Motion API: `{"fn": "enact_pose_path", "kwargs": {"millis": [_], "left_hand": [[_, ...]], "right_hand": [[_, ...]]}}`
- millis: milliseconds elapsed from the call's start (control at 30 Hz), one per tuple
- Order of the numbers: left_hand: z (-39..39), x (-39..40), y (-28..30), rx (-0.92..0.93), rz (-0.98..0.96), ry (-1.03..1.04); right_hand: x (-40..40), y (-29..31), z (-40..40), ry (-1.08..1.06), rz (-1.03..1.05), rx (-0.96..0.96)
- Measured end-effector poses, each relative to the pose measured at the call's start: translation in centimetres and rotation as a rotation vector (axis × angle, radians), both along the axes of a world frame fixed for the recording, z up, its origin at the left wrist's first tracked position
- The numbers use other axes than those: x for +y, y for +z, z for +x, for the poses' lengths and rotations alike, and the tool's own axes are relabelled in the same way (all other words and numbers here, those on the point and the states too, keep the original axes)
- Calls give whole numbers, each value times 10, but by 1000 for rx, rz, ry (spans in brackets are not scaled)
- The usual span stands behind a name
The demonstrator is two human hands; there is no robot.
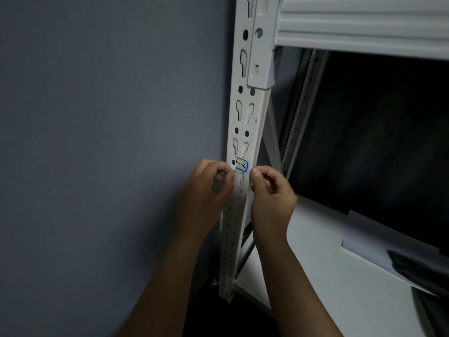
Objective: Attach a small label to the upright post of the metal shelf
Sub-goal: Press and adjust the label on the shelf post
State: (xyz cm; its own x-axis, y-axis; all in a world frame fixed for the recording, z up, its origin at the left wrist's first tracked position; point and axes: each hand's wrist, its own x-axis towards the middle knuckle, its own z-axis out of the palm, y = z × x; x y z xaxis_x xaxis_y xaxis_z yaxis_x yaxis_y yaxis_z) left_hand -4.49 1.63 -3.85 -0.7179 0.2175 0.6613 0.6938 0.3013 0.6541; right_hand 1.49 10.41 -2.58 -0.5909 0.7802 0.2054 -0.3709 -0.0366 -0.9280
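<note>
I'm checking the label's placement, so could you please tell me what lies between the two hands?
In the head view, the blue-bordered label on the post lies between left hand and right hand.

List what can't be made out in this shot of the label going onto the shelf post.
Head view only:
- Label: its left end is covered by the left hand; the handwriting is too small to read surely.
- Right hand: fingers curled beside the post; whether they pinch the label's edge is hidden.
- Whether the label is stuck down: not visible.
- Space under the upper shelf: too dark.
- Dark item at lower right: cut off by the frame edge.
</note>
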Motion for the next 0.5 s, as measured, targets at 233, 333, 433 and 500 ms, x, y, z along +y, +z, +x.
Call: {"fn": "enact_pose_path", "kwargs": {"millis": [233, 333, 433, 500], "left_hand": [[1, -1, 0, -8, -18, -7], [2, -2, 0, -19, -22, -8], [6, -4, 1, -4, -7, -8], [9, -6, 4, -10, 24, 0]], "right_hand": [[1, 0, 0, 16, -7, 3], [1, -1, 0, 14, 1, 1], [2, -2, -1, 10, 13, -11], [3, -3, 1, 19, 23, -18]]}}
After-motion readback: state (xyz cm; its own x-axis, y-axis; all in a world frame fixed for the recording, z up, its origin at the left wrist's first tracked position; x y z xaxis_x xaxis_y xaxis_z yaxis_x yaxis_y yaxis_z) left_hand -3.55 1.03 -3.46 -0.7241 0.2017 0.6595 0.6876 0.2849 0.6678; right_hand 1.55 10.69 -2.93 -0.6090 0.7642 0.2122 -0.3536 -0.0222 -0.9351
